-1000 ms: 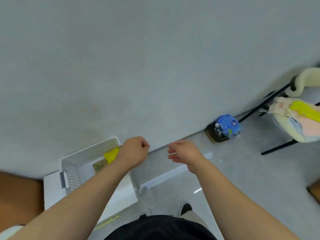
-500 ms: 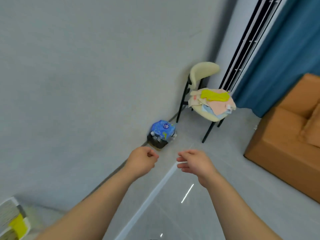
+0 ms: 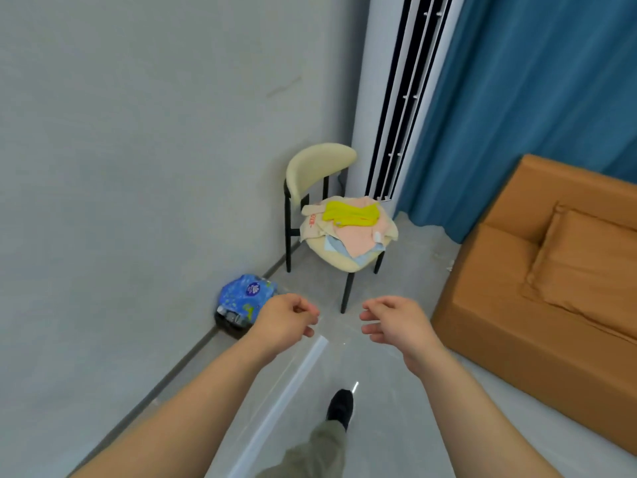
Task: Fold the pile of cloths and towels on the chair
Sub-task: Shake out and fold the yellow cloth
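A cream chair with black legs stands in the corner ahead. On its seat lies a loose pile of cloths: a bright yellow cloth on top, peach, cream and pale blue ones under it. My left hand is held out in front of me, fingers curled in with nothing in them. My right hand is beside it, fingers loosely apart and holding nothing. Both hands are well short of the chair, over the floor.
A blue patterned bag on a dark bin sits by the wall left of the chair. An orange-brown sofa fills the right side. Blue curtains and a tall white unit stand behind the chair. My shoe is on the grey floor.
My view has swung right and forward: the white basket has left the frame, and the chair with the pile is now ahead and closer. Both hands stay held out, empty.
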Motion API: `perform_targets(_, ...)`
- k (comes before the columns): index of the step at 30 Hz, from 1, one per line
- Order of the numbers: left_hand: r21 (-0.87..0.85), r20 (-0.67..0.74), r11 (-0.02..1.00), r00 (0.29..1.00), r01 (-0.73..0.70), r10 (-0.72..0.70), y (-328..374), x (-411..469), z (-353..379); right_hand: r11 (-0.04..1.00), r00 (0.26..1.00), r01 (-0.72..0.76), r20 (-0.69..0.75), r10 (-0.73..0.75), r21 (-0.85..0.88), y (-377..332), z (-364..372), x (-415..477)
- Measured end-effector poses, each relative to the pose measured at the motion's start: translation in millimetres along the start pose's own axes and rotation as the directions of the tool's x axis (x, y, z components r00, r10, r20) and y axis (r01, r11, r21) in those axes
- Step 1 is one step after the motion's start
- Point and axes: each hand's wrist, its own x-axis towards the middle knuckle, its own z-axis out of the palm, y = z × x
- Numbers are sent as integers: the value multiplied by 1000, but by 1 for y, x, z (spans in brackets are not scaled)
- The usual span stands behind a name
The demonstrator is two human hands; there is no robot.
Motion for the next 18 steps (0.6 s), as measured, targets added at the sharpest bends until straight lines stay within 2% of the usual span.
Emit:
perform_targets(6, -95, -4, 992, 997, 79, -79, 56, 149, 55, 991, 1000, 16, 3, -15, -133, -58, -66, 153)
perform_targets(12, -179, 6, 968, 984, 174, -176, 140, 279, 89, 970, 998, 41, 62, -27, -240, -124, -125, 292)
perform_targets(18, -214, -36, 953, 973, 217, -229, 199, 385, 120, 947, 984, 72, 177, -16, -314, -164, -157, 429)
